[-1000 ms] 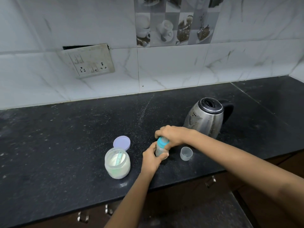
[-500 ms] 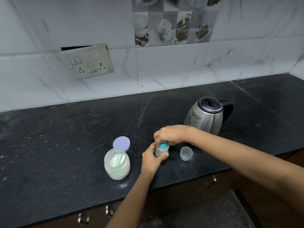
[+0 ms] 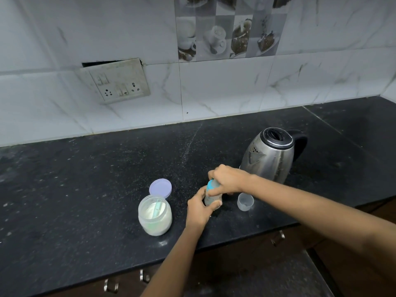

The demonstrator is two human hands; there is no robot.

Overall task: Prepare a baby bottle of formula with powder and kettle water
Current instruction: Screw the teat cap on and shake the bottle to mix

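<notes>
Bottle (image 3: 212, 197) stood upright near the counter's (image 3: 85, 189) front edge, left hand (image 3: 200, 207) wrapped round its body, right hand (image 3: 228, 179) clamped over the blue collar (image 3: 211, 185). Clear cap (image 3: 245, 201) sat just right; open powder jar (image 3: 154, 214) and purple lid (image 3: 160, 188) left; kettle (image 3: 271, 154) behind.

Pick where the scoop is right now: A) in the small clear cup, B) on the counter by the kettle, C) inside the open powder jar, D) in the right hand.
C: the pale scoop lies in the powder inside the open powder jar, whose purple lid sits on the counter behind it; the left hand and right hand hold the bottle.
</notes>
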